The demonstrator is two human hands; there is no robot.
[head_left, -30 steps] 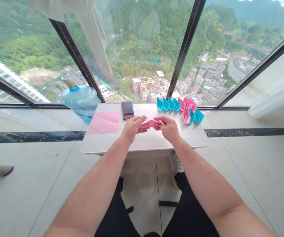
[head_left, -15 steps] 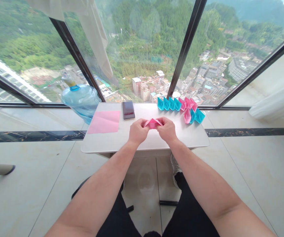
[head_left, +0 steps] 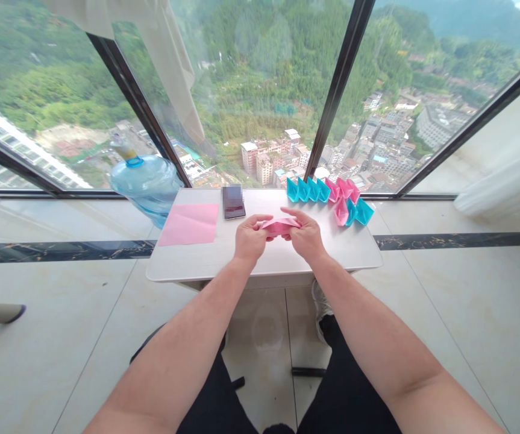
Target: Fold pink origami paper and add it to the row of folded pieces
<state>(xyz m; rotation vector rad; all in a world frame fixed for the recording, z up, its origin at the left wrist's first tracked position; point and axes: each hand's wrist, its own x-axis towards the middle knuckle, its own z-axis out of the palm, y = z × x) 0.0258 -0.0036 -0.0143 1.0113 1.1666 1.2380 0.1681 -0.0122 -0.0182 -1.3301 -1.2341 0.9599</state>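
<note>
- My left hand [head_left: 251,236], mid-frame, pinches the left end of the pink piece [head_left: 280,227]; its index finger now points forward, where half a second ago it was curled in.
- Between my 2 hands, at the centre, the piece has flattened: the peak it showed then is gone. I take the fold to be still in the making.
- My right hand [head_left: 307,234] grips the right end, its index finger likewise stretched out.
- On the table [head_left: 187,265], left of centre, lies a flat pink sheet [head_left: 189,225], then a phone [head_left: 233,205].
- Right of centre at the far edge: 4 blue boats [head_left: 303,191] in a row, then 3 pink; just below, 1 pink and 2 blue.
- Upper left, a big bottle [head_left: 146,181] stands beside the table; windows [head_left: 250,72] fill the top; far right hangs a curtain [head_left: 506,187].
</note>
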